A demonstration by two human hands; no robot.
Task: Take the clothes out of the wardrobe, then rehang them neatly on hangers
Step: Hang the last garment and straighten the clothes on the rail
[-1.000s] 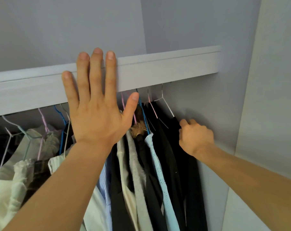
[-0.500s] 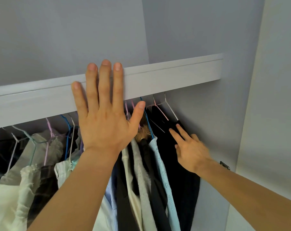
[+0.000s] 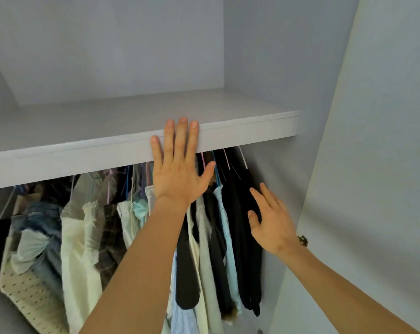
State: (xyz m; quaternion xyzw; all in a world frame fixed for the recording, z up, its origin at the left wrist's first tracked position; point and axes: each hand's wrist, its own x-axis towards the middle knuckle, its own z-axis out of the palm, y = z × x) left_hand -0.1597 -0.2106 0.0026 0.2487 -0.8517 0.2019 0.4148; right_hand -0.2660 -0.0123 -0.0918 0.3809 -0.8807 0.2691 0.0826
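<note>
Two hands: both up at the wardrobe (image 3: 276, 68), neither holding anything.
Left hand (image 3: 180, 174): grip spread flat with fingers straight, palm against the front edge of the shelf (image 3: 83, 156), fingertips at its top lip. Reads as a brace to steady the reach, not a grasp.
Right hand (image 3: 271, 222): grip loose, fingers and thumb apart, laid over the black garment (image 3: 242, 203) at the right end of the row. Looks like contact with the cloth, nothing pinched.
Why there: my read is that the end piece has free space beside the side wall, so it's the easy one to start on.
Clothes (image 3: 79, 249): all hanging below the shelf, tightly packed. The rail itself is hidden behind the shelf edge.
Hangers (image 3: 243, 158): thin wire. Pink, blue and white necks show just under the shelf lip, hooks out of sight.
Axis: each garment's long axis is vertical, hook end up, hem down. The right-hand group is edge-on to the camera, shoulders running front to back. The left-hand group is slumped and bunched, less plumb.
Light blue knit (image 3: 229, 249): just left of the black pieces, touching them.
Stage: take-out step, nothing off the rail yet.
Next: the right hand sits below the hanger neck. It needs to go up, close on the neck, lift the hook clear and draw it out toward the opening.
Risk: packed neighbours may drag along, and the low shelf lip leaves little lift room.
Hinge (image 3: 302, 241): brass, on the door edge just behind the right wrist.
</note>
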